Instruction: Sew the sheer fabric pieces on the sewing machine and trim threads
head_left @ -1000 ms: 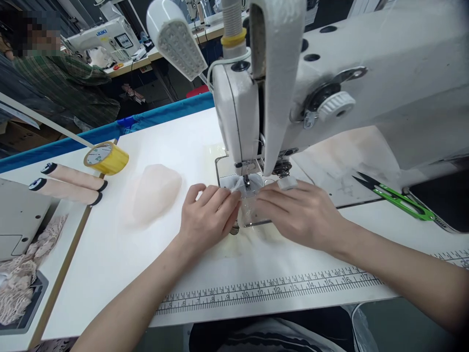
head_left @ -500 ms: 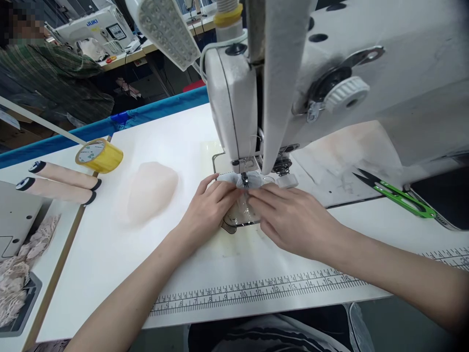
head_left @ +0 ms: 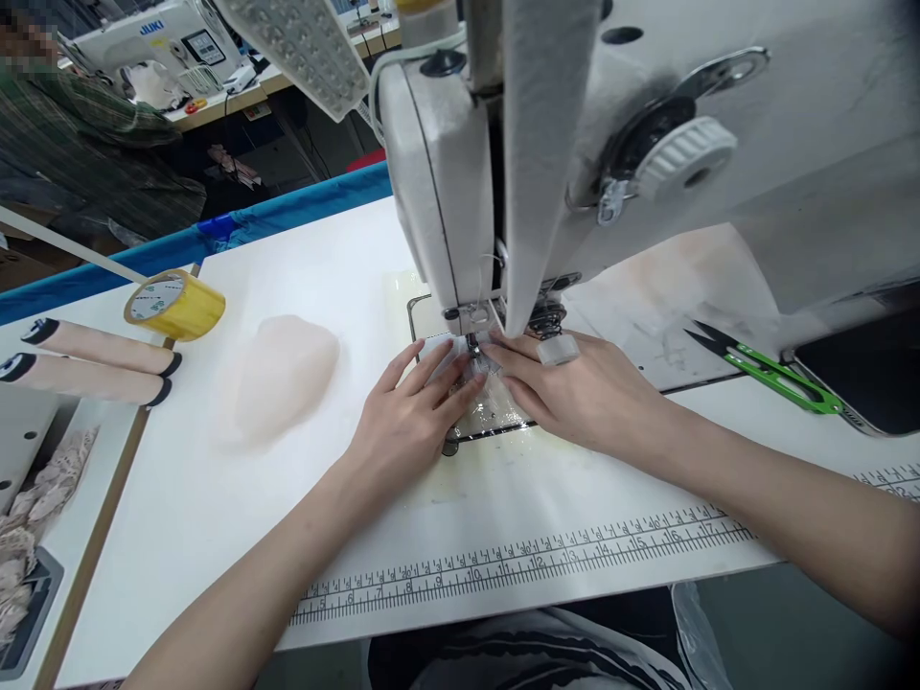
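My left hand [head_left: 402, 412] lies left of the presser foot [head_left: 472, 347] of a white sewing machine [head_left: 446, 182]. Its fingers are spread and press down on a small sheer whitish piece of fabric [head_left: 438, 342] under the foot. To the right of the foot, my right hand [head_left: 582, 388] rests with fingers stretched out flat at the fabric's other side; the machine head partly covers its fingertips. Most of the fabric is hidden by my fingers and the foot. The shiny plate [head_left: 495, 407] shows between my hands.
A sheer pale pink fabric piece [head_left: 287, 379] lies to the left, near yellow tape [head_left: 179, 305] and two thread spools [head_left: 101, 347]. Green thread snips [head_left: 772, 374] and a dark phone [head_left: 869, 369] lie right. A ruler strip [head_left: 517, 565] runs along the front edge. Someone sits beyond.
The fingers of my left hand have spread wider and flatter. My right hand has slid forward alongside the presser foot, its fingertips now partly behind the machine head. The view has shifted slightly.
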The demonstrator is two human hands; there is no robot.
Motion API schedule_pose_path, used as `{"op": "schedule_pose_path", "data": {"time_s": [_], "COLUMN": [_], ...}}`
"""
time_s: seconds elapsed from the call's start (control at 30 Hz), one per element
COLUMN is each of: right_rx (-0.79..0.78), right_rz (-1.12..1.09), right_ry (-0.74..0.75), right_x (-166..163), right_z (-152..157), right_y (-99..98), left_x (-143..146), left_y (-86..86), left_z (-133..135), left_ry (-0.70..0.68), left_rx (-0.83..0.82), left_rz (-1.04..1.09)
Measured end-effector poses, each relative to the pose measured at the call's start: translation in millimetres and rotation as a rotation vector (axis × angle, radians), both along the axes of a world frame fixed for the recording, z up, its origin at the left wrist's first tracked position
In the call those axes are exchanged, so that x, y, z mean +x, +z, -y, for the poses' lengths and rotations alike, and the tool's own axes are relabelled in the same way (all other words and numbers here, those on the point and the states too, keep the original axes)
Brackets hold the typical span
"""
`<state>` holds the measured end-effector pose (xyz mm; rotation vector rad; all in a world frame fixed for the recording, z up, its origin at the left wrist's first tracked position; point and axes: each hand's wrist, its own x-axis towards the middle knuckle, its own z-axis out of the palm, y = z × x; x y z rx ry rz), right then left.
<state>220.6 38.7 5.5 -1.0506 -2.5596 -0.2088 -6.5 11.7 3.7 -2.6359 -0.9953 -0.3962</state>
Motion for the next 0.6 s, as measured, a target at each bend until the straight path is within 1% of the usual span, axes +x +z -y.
{"op": "schedule_pose_path", "data": {"time_s": [0.13, 0.27, 0.6], "right_rx": [0.032, 0.039, 0.051], "right_rz": [-0.005, 0.006, 0.013], "right_ry": [0.016, 0.018, 0.003], "right_x": [-1.3, -2.0, -1.7], "right_z": [-1.3, -3.1, -3.2], "right_y": [-0.7, -1.2, -2.0], "left_x": [4.6, 9.8, 10.6], "left_y": [1.0, 1.4, -0.5], "left_z": [5.1, 8.3, 7.6], "left_ry": [0.049, 0.079, 0.069], "left_rx": [-0.015, -0.045, 0.006], "left_rz": [-0.017, 0.013, 0.005]}}
